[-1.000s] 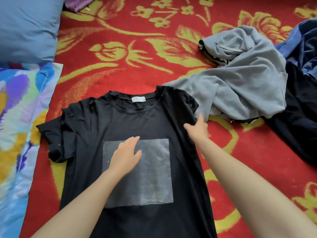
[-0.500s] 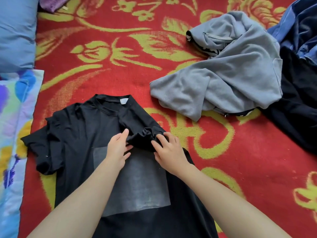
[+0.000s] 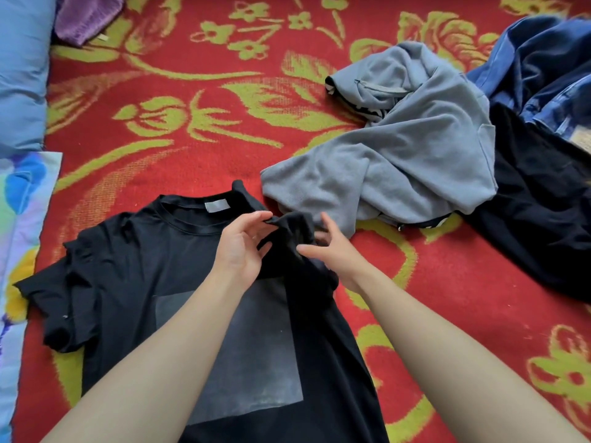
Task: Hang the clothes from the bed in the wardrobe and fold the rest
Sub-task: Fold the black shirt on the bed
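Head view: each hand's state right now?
Left hand: pinching the bunched sleeve of the black T-shirt.
Right hand: touching the same sleeve; grip cannot be told.

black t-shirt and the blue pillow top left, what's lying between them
Only the red floral bedcover: the stretch between the black t-shirt and the blue pillow is bare of clothes, as the head view shows.

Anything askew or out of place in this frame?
Nothing damaged or spilled. The black T-shirt lies unevenly: its sleeve on the picture's right is bunched up between the left hand and right hand, and the other sleeve is crumpled at the left. The grey sweatshirt sits in a rumpled heap just beyond.
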`<action>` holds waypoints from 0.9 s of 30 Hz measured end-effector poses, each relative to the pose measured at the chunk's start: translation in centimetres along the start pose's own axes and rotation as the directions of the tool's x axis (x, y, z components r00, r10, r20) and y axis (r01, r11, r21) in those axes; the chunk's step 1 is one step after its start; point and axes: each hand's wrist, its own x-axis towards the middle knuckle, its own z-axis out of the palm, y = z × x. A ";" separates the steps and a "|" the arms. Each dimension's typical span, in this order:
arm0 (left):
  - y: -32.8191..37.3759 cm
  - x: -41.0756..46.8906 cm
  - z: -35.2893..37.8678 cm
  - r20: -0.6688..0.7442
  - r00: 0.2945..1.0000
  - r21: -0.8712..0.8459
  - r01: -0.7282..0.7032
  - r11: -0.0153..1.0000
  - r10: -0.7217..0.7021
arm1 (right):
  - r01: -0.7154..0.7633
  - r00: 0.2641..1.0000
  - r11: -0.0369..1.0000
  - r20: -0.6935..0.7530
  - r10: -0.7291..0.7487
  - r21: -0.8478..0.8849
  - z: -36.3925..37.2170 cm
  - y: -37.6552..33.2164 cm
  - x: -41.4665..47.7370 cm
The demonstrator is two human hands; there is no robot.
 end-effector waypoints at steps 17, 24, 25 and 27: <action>-8.5 2.2 -4.0 0.090 0.995 0.981 -0.081 -0.176 0.048 | -0.130 0.672 0.892 -0.700 -0.242 -0.433 -9.8 3.1 2.8; -9.5 2.8 -6.5 0.089 0.996 0.971 -0.081 -0.227 0.024 | -0.078 0.778 0.997 -0.626 0.052 -0.015 -6.9 4.3 3.2; -9.3 3.0 -6.6 0.082 0.997 0.972 -0.079 -0.220 0.006 | -0.054 0.809 0.997 -0.583 0.075 0.053 -6.8 3.9 3.2; -8.9 3.3 -6.4 0.061 0.998 0.976 -0.067 -0.209 -0.034 | -0.048 0.869 0.991 -0.485 0.104 0.126 -6.9 3.1 3.3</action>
